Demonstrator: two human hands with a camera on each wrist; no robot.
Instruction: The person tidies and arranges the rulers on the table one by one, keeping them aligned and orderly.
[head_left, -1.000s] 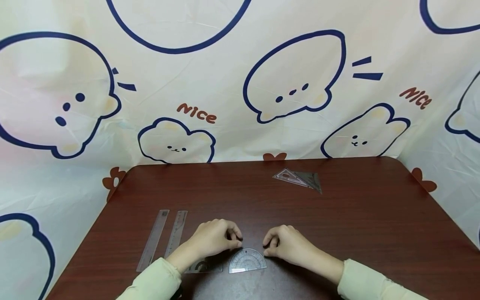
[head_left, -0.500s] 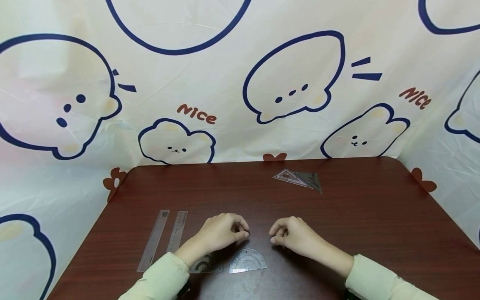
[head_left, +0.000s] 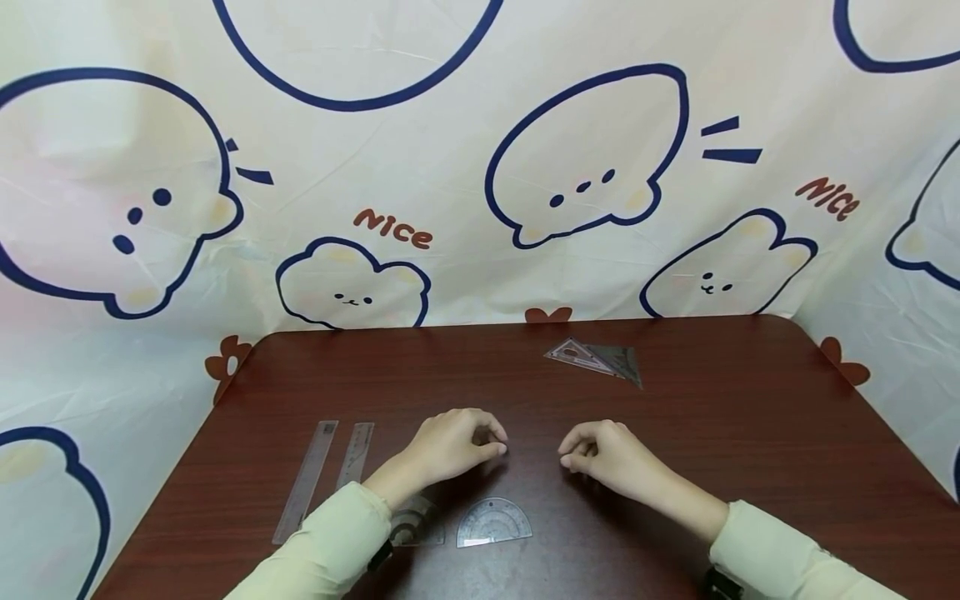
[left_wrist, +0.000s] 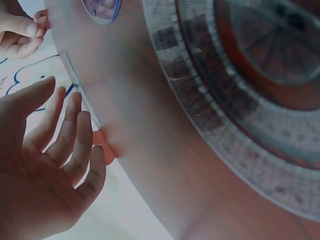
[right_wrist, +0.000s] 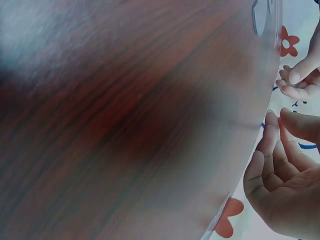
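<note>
My left hand [head_left: 468, 443] and right hand [head_left: 600, 450] hover low over the middle of the dark red table [head_left: 750, 433], about a hand's width apart. Both are loosely curled and hold nothing. The left wrist view shows the left hand [left_wrist: 47, 165] with relaxed, fairly straight fingers. In the right wrist view the right hand [right_wrist: 285, 185] is softly bent and empty. A clear half-round protractor [head_left: 493, 523] lies flat on the near side, between the two forearms. A second protractor [head_left: 411, 527] sits beside my left sleeve and fills the left wrist view [left_wrist: 240, 100].
Two clear straight rulers [head_left: 306, 481] [head_left: 354, 454] lie side by side to the left of my left arm. Two overlapping set squares [head_left: 596, 358] rest at the far middle of the table. A cartoon-printed cloth [head_left: 480, 167] hangs round the table's back and sides.
Both hands have lifted off the clear protractor's edge and moved away from me up the table, spreading a little apart. The protractor stays where it lay.
</note>
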